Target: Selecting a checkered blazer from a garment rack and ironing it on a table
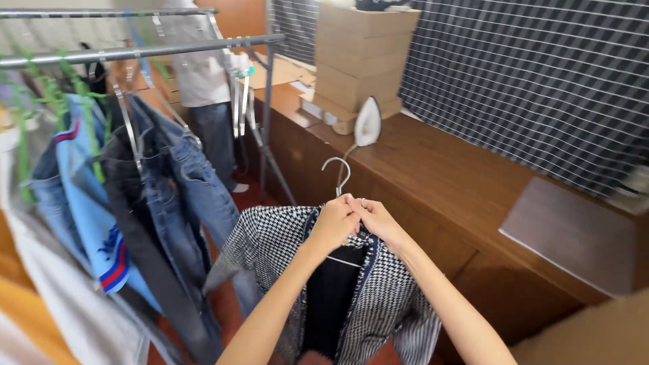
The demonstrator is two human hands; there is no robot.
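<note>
- Houndstooth jacket [270, 250], black-and-white woven check with a dark lining, hangs low in the middle on a wire hanger [340, 174]
- Left hand [336, 223] and right hand [376, 220], pressed together, pinch its collar below the hook
- Denim jeans [177, 182] on a metal rack [142, 51] at 10 o'clock
- White iron [368, 122] stands on the smooth wooden counter [433, 169] at 1 o'clock

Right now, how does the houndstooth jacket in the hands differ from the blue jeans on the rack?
The houndstooth jacket has a black-and-white check pattern; the blue jeans are plain denim. The jacket is held up by the left hand and right hand near its collar, off the rack; the jeans hang from the metal rail. The jacket sits on a wire hanger; the jeans hang from clips. Both hang downward.
</note>
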